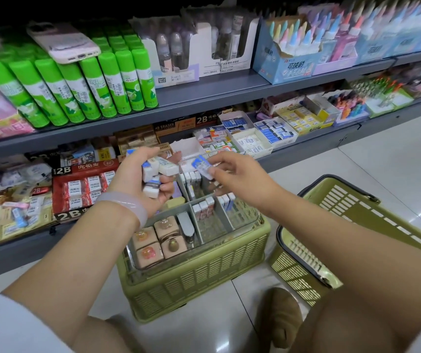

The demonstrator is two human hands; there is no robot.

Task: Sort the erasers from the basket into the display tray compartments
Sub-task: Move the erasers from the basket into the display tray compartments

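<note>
A clear display tray [251, 222] with grey dividers rests on top of an upturned green basket [204, 271]. Its compartments hold upright white erasers [205, 207] and pink boxed erasers [153, 244]. My left hand [140, 179] grips a bunch of several white-and-blue erasers [157, 171] above the tray's far left side. My right hand [240, 174] pinches one blue-sleeved eraser [203, 165] over the tray's far compartments.
A second green basket [357, 225] with dark handles stands on the tiled floor at the right. Shelves behind carry boxed 2B erasers [82, 187], green glue sticks [77, 90] and a phone [63, 43]. My brown shoe [278, 319] is below.
</note>
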